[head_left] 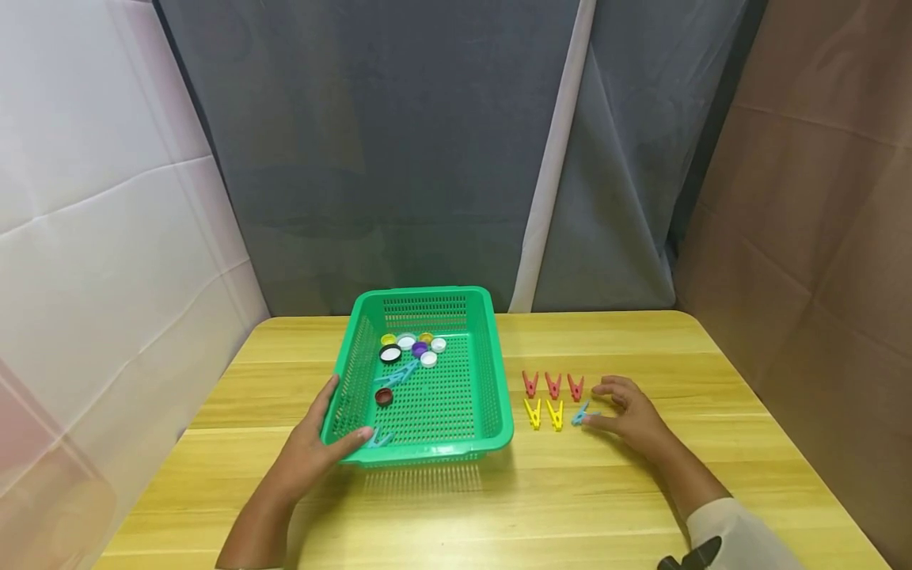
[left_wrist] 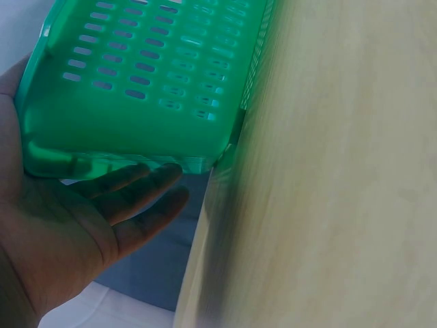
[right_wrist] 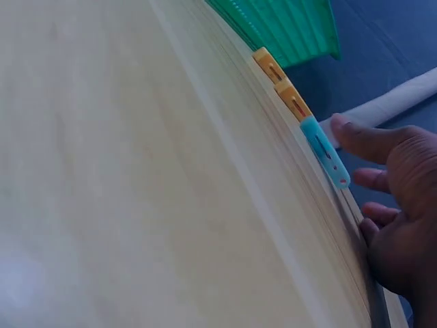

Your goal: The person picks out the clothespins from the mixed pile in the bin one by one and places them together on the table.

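My left hand (head_left: 302, 455) grips the green plastic basket (head_left: 502, 396) at its near left corner, thumb over the rim and fingers along the outer wall. Inside the basket lie a blue clothespin (head_left: 399, 374), another blue clothespin (head_left: 381, 438) beside my thumb, and several bottle caps (head_left: 390, 354). On the table, my right hand (head_left: 634, 419) is at a light blue clothespin (head_left: 580, 413), its thumb tip right at the pin and its fingers spread apart. The right wrist view shows that blue clothespin (right_wrist: 324, 152) beyond the thumb, at the end of a row.
Three red clothespins (head_left: 552, 385) stand in a row right of the basket, with two yellow clothespins (head_left: 554, 415) in front of them. The wooden table (head_left: 570, 514) ends at a grey curtain (head_left: 427, 158) behind; light and brown cloth hang at the sides.
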A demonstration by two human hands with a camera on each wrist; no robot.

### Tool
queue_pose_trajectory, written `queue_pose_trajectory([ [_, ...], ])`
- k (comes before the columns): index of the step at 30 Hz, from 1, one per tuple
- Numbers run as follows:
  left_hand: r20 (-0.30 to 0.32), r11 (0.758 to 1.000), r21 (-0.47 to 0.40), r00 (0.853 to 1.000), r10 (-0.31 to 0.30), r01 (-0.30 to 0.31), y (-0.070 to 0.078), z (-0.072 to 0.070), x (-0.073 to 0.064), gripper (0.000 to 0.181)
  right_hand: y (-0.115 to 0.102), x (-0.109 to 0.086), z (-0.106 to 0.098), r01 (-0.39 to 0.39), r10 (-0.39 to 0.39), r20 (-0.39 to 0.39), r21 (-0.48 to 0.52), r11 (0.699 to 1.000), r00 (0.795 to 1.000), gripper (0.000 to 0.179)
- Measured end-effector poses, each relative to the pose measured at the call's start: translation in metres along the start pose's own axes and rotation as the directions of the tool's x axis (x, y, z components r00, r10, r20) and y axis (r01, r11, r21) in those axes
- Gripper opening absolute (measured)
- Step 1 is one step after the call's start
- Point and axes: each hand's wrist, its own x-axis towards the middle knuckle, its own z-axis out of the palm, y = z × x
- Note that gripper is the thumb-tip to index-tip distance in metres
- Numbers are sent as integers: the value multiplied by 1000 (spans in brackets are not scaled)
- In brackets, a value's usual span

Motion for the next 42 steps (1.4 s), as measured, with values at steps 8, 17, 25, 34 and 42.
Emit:
queue_pose_trajectory([
  [8,-2,1000,4,1000,8,-8,0,0,0,110,-7,-1,10,-4,-2,-37,-169,986,999,59],
  [17,11,1000,1,1000,9,-9,0,-1,-1,109,-7,0,13,-23,15,-43,-202,979,999,57],
  [25,9,1000,-1,1000,7,-7,0,-1,-1,109,-5,0,12,-31,27,-19,-189,982,999,52],
  [34,10,1000,2,1000,15,-16,0,0,0,109,-4,-2,11,-20,24,37,-122,992,999,48],
  [42,2,1000,0,1000,-1,1,0,0,0,109,-6,-2,11,-5,10,50,-89,996,999,42],
])
